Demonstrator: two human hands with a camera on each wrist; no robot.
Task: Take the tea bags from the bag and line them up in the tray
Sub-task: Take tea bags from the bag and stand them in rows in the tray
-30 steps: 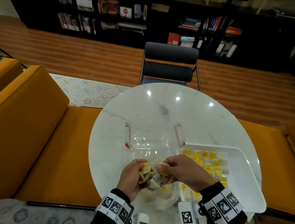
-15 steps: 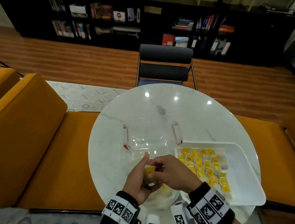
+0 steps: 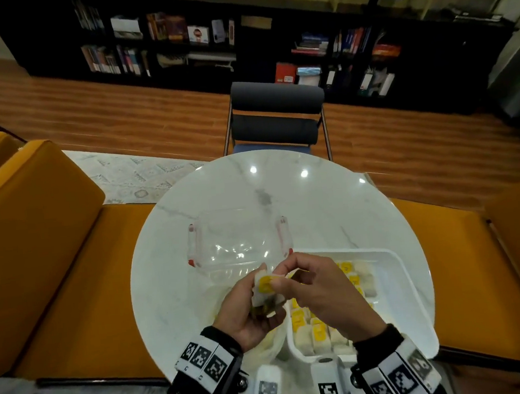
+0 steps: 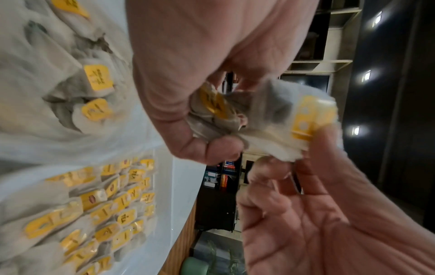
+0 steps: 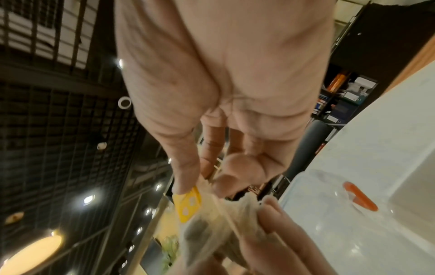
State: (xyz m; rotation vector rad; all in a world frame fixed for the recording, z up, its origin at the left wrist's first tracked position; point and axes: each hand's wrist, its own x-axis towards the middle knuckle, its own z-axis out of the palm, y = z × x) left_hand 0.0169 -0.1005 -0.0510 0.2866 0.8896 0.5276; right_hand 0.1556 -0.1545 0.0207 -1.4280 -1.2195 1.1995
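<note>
Yellow-tagged tea bags [image 3: 265, 287] — a small clump, count unclear — pinched between left hand [image 3: 247, 315] and right hand [image 3: 320, 289].

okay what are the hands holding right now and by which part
Both hands hold tea bags above the table. The left hand cups a small bunch by the pouches; the right hand has a pinch grip on one bag near its yellow tag.

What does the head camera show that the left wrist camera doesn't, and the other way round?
Only the head view shows the whole round table, the clear container and the chair. Only the left wrist view shows loose tea bags in the plastic bag close up. Both show the left hand and the right hand holding tea bags between them, and the tray with its rows.
</note>
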